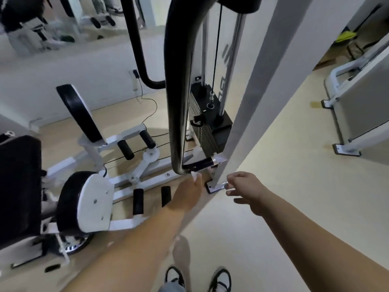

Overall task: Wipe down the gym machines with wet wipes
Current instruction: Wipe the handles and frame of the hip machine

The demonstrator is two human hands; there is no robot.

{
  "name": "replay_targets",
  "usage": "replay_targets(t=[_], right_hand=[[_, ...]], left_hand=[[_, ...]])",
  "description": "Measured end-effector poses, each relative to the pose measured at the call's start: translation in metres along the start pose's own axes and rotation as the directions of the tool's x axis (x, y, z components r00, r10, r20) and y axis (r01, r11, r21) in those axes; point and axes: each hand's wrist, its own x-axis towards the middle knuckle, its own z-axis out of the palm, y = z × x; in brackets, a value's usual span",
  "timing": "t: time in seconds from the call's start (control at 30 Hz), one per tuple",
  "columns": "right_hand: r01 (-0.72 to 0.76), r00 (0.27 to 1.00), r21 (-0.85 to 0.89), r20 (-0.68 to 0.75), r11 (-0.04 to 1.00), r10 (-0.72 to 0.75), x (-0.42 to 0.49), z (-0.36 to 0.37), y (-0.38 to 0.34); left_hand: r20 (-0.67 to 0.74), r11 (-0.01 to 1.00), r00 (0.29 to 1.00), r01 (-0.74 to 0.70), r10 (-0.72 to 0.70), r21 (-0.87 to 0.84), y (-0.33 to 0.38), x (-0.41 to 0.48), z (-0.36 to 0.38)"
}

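Head view: both bare arms reach forward and down at a cable machine. Left hand (187, 194) is at the lower bend of the black curved bar (179, 102). A small white scrap at its fingertips, read as the wet wipe (194, 175), touches the bar's bottom end. Blur there, so cannot tell whether the fingers pinch the wipe or press it flat.

Right hand (244, 187) hangs in the air just right of the white upright post (252, 102), fingers loosely curled and holding nothing (not touching the post, as far as can be seen).

Behind the bar: dark weight stack (208, 131) with its cable and chrome guide rods. A short black handle with a chrome tip (202, 163) sticks out at the bar's foot.

Left side: seated machine with a black back pad (80, 110), white frame and black roller pads. Second white machine (357, 102) stands at far right on the pale floor (273, 207). Black-and-white shoes (219, 279) show at bottom edge.
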Motion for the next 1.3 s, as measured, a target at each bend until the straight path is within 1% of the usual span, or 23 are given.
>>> replay_targets(t=[0.03,0.07,0.13,0.2,0.23,0.3,0.33,0.4,0.43,0.53,0.63,0.67,0.7,0.8,0.83,0.87,0.93,1.03,1.07,1.13,1.2,1.23,1.3], right_hand=[[0.012,1.000,0.000,0.004,1.000,-0.012,-0.004,0.004,-0.008],[0.032,0.999,0.007,0.001,0.999,-0.032,-0.004,0.009,-0.014],[0.081,0.997,-0.014,-0.018,0.997,-0.081,0.005,0.023,-0.023],[0.120,0.989,-0.102,-0.073,0.987,-0.128,0.020,0.038,-0.029],[0.133,0.985,-0.167,-0.091,0.977,-0.150,0.029,0.046,-0.031],[0.152,0.975,-0.299,-0.111,0.942,-0.193,0.046,0.058,-0.036],[0.162,0.969,-0.343,-0.120,0.925,-0.215,0.054,0.062,-0.037],[0.180,0.963,-0.381,-0.120,0.907,-0.242,0.065,0.065,-0.038],[0.196,0.959,-0.402,-0.114,0.895,-0.261,0.068,0.066,-0.037],[0.233,0.953,-0.440,-0.073,0.867,-0.293,0.074,0.068,-0.032],[0.225,0.958,-0.395,-0.077,0.891,-0.276,0.079,0.068,-0.022],[0.219,0.959,-0.376,-0.085,0.901,-0.269,0.080,0.066,-0.017],[0.202,0.961,-0.369,-0.103,0.907,-0.255,0.075,0.069,-0.016],[0.171,0.970,-0.225,-0.134,0.959,-0.204,0.066,0.075,-0.019],[0.154,0.975,-0.164,-0.136,0.974,-0.177,0.060,0.077,-0.020],[0.117,0.982,-0.129,-0.133,0.985,-0.135,0.056,0.077,-0.020],[0.125,0.983,-0.178,-0.114,0.976,-0.146,0.058,0.084,-0.023],[0.175,0.971,-0.238,-0.117,0.956,-0.206,0.065,0.089,-0.027],[0.195,0.968,-0.244,-0.110,0.950,-0.227,0.071,0.090,-0.026],[0.225,0.963,-0.245,-0.092,0.943,-0.254,0.076,0.092,-0.025],[0.224,0.963,-0.239,-0.096,0.945,-0.252,0.080,0.090,-0.023],[0.212,0.966,-0.237,-0.093,0.948,-0.240,0.082,0.087,-0.020],[0.199,0.968,-0.215,-0.111,0.956,-0.226,0.085,0.087,-0.017]], left_hand=[[0.038,0.953,0.992,0.123,-0.117,-0.278,-0.005,-0.004,-0.004],[0.100,0.837,0.971,0.239,-0.218,-0.492,-0.013,-0.001,-0.004],[0.245,0.506,0.940,0.335,-0.237,-0.795,-0.022,0.010,-0.006],[0.293,0.184,0.935,0.329,-0.198,-0.926,-0.028,0.029,-0.006],[0.311,0.062,0.924,0.332,-0.221,-0.941,-0.031,0.045,-0.002],[0.366,-0.131,0.906,0.344,-0.213,-0.930,-0.030,0.070,0.006],[0.365,-0.180,0.915,0.335,-0.172,-0.925,-0.032,0.080,0.013],[0.297,-0.176,0.953,0.283,-0.057,-0.943,-0.036,0.088,0.024],[0.259,-0.156,0.965,0.248,-0.053,-0.956,-0.042,0.094,0.031],[0.332,-0.280,0.930,0.280,-0.156,-0.918,-0.058,0.120,0.051],[0.215,-0.255,0.976,0.202,-0.024,-0.946,-0.049,0.130,0.051],[0.205,-0.318,0.979,0.193,-0.005,-0.928,-0.044,0.131,0.047],[0.228,-0.339,0.974,0.210,-0.015,-0.917,-0.040,0.127,0.040],[0.234,-0.214,0.971,0.219,-0.047,-0.952,-0.039,0.107,0.023],[0.220,-0.138,0.973,0.210,-0.062,-0.968,-0.044,0.105,0.018],[0.216,-0.161,0.974,0.203,-0.072,-0.966,-0.047,0.104,0.012],[0.092,-0.016,0.984,0.091,-0.149,-0.996,-0.040,0.093,-0.004],[-0.065,0.287,0.989,-0.025,-0.130,-0.958,-0.033,0.086,-0.021],[-0.100,0.331,0.988,-0.057,-0.115,-0.942,-0.033,0.085,-0.022],[-0.121,0.314,0.988,-0.086,-0.095,-0.946,-0.044,0.095,-0.012],[-0.094,0.291,0.988,-0.056,-0.120,-0.955,-0.049,0.109,-0.004],[-0.054,0.220,0.990,-0.024,-0.132,-0.975,-0.053,0.118,0.000],[0.067,-0.001,0.989,0.068,-0.130,-0.998,-0.055,0.125,0.009]])
